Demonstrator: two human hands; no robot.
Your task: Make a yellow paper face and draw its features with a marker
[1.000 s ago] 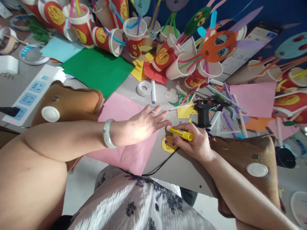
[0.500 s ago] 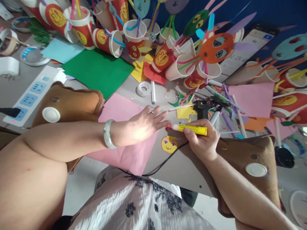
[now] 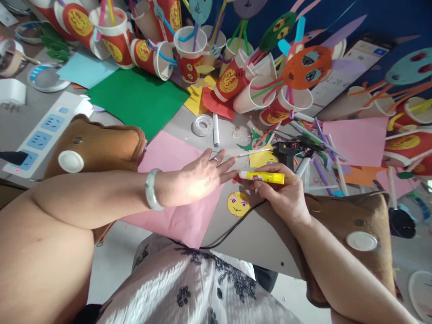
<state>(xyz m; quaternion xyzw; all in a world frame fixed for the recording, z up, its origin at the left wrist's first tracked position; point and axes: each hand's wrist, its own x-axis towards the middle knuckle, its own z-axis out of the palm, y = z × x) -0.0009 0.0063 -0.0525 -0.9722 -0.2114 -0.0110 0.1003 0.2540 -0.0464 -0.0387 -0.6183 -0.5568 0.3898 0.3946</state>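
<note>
My right hand (image 3: 281,191) is closed around a yellow glue stick (image 3: 266,177), its white end pointing left over a small red paper piece (image 3: 236,178). The glue stick mostly covers that piece. My left hand (image 3: 202,173) lies palm down with fingers stretched out, over the edge of a pink paper sheet (image 3: 175,216). Its fingertips reach the red piece; whether they press on it I cannot tell. Just below the glue stick, a yellow paper circle (image 3: 238,204) with a drawn face lies on the grey table (image 3: 246,238).
Paper cups (image 3: 191,54) with straws and paper faces line the back. A black glue gun (image 3: 286,150) lies among straws and scraps at right. Brown cushions (image 3: 101,144) flank my arms. A power strip (image 3: 47,135) lies left, and a black cable (image 3: 232,227) crosses the front.
My right hand has moved slightly left with the glue stick, whose white end now sits over the red piece close to my left fingertips. My left hand stays in place.
</note>
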